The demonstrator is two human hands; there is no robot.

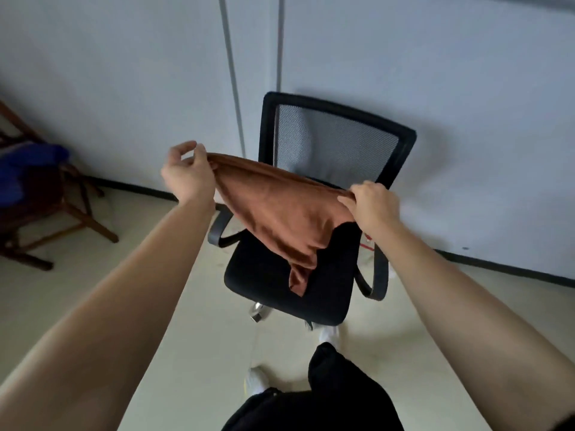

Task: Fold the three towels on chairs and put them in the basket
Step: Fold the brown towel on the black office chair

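Note:
A rust-brown towel (pixel 280 209) hangs in the air over a black office chair (pixel 329 157) with a mesh back. My left hand (pixel 188 172) pinches the towel's upper left corner. My right hand (pixel 371 205) grips its upper right corner. The cloth sags between both hands, and its lower tip drops down to the black seat (pixel 264 275). At the far left a blue towel (pixel 28 169) lies on a dark wooden chair (pixel 62 225). No basket is in view.
A pale wall (pixel 124 88) with a dark baseboard runs behind both chairs. The floor (pixel 155 290) is light beige. My black trousers (pixel 336 396) and white shoes (pixel 256 381) show at the bottom. A red item (pixel 367 244) lies on the floor behind the office chair.

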